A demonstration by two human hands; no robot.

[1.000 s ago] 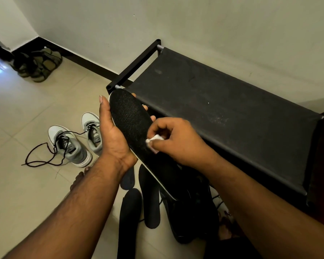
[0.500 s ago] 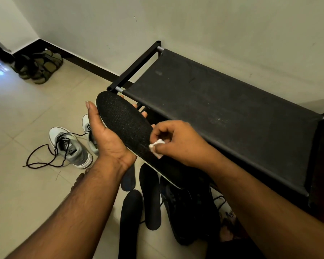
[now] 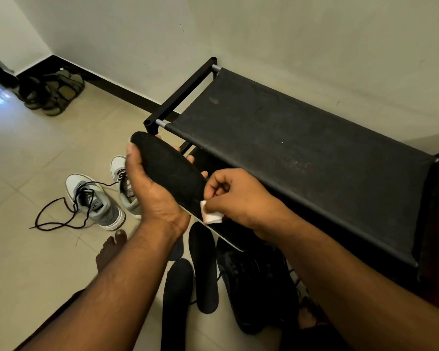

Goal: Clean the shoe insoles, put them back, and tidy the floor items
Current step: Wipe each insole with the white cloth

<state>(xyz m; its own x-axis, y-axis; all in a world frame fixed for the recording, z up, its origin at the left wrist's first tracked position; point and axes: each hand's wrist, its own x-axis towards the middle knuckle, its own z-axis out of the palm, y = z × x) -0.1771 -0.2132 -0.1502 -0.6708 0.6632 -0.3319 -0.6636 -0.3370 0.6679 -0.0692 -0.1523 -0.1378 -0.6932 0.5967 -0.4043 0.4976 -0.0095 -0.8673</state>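
Left hand (image 3: 152,193) grips black insole (image 3: 170,173) w/ thumb on top, fingers under. Right hand (image 3: 238,198) pinches white wipe (image 3: 212,216) against insole's lower edge, above floor insoles (image 3: 203,269).

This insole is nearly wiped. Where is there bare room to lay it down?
Free: the rack top, and tile between the sandals and grey sneakers. Crowded: floor below the hands, with insoles and black shoes.

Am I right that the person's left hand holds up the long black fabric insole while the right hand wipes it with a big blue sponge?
Not quite. The head view shows the right hand pinching a small white wipe, not a blue sponge, against the long black fabric insole. The left hand does hold it up.
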